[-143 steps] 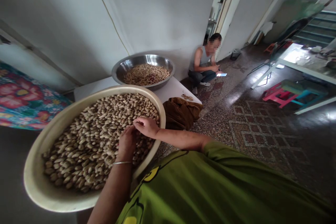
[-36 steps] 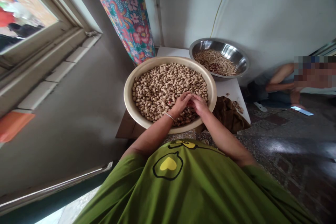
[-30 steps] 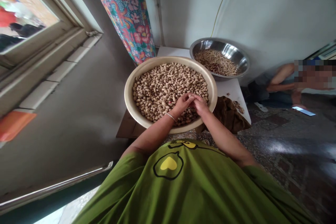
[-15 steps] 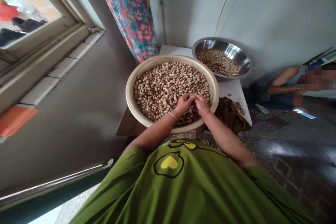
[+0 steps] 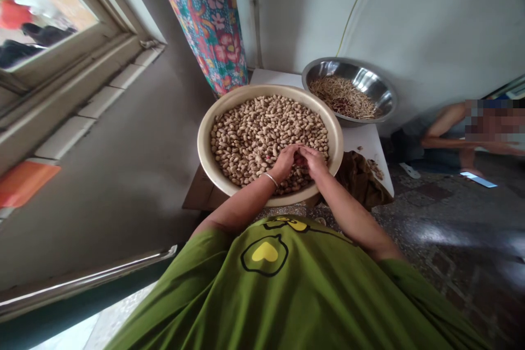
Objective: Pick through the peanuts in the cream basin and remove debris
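A wide cream basin is filled with unshelled peanuts. Over its near right part, my left hand and my right hand meet, fingertips touching and fingers bent inward. Both are closed, cupped toward each other just above the peanuts. A reddish patch shows in the shaded gap between them; whether it is kernels or palm I cannot tell. What the fingers hold is hidden. A small red bit lies among the peanuts just left of my left hand.
Behind the basin, a steel bowl holds slender pale brown pieces. Both stand on a white table. Brown cloth and crumbs lie at the right. A floral curtain hangs behind. Another person sits far right near a lit phone.
My fingertips were pinched together around a small pale bit; now the hands are more cupped, with a dark reddish gap between them. The other person's hand has shifted right.
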`<control>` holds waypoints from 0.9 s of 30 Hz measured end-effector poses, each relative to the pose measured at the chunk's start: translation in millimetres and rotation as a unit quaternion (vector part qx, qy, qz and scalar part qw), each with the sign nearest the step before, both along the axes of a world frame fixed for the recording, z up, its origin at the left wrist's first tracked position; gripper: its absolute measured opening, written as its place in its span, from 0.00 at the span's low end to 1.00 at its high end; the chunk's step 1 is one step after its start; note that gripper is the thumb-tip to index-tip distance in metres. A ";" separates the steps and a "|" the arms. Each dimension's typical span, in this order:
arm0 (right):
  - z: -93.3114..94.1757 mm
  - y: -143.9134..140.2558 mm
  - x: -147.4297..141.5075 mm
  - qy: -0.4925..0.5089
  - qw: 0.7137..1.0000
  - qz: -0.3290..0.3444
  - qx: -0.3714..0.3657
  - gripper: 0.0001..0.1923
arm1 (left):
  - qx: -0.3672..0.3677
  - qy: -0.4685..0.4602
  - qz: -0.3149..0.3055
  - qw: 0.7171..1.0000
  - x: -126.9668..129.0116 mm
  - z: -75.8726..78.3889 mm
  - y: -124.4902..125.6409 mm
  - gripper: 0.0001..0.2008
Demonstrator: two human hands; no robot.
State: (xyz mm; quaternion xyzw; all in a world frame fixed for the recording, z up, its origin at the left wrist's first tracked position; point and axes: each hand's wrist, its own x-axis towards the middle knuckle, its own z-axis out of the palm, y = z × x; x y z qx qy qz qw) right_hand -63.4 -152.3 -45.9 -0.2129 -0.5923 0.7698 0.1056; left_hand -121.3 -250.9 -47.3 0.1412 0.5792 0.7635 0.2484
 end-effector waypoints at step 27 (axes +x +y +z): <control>16.8 21.9 6.8 0.072 0.989 -0.120 -0.045 0.29 | 0.075 -0.223 -0.042 0.971 -2.1 14.2 -12.8 0.08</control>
